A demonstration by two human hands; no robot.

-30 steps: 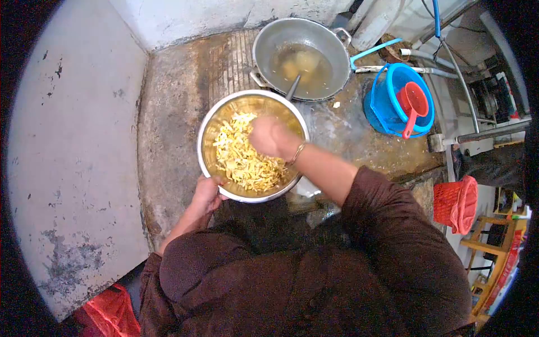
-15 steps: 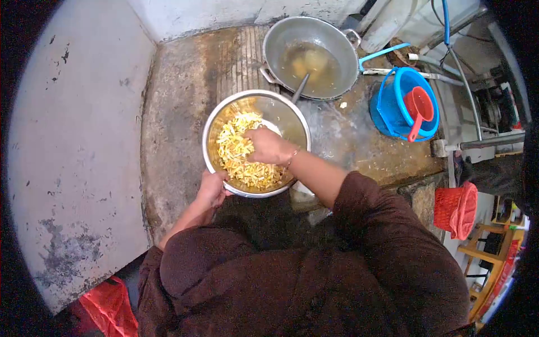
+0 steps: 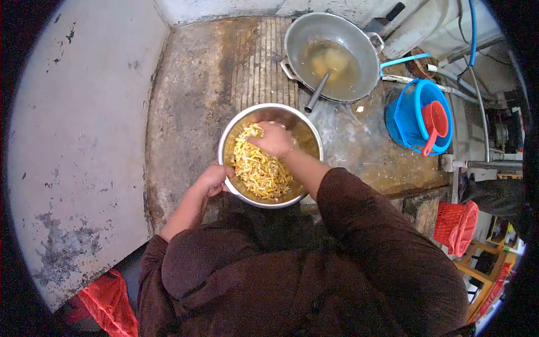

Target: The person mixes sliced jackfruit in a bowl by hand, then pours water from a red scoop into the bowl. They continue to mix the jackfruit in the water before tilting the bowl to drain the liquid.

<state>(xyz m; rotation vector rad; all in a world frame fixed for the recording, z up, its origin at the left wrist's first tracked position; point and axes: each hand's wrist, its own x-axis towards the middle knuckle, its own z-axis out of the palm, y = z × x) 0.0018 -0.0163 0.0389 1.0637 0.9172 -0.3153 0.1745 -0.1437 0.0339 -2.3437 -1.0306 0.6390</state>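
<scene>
A shiny metal bowl (image 3: 317, 160) stands on the worn slab, partly filled with thin yellow-and-white strips (image 3: 263, 174), whose exact kind I cannot make out. My left hand (image 3: 214, 178) grips the bowl's left rim, thumb over the edge. Inside the bowl, my right hand (image 3: 273, 139) is palm down against the far side of the strips. Its thumb stretches out to the left, while the other fingertips are partly hidden and slightly blurred.
Behind the bowl is a large two-handled pan (image 3: 292, 42) holding cloudy liquid and pale lumps, with a dark handle (image 3: 317, 94) leaning out. To the right, a blue bucket (image 3: 401, 126) carries a red dipper (image 3: 435, 121). A grey wall (image 3: 84, 129) borders the left.
My right hand has shifted from the middle of the strips toward the bowl's far side. The whole view has moved, so the bowl and pan appear further right. My left hand stays on the rim.
</scene>
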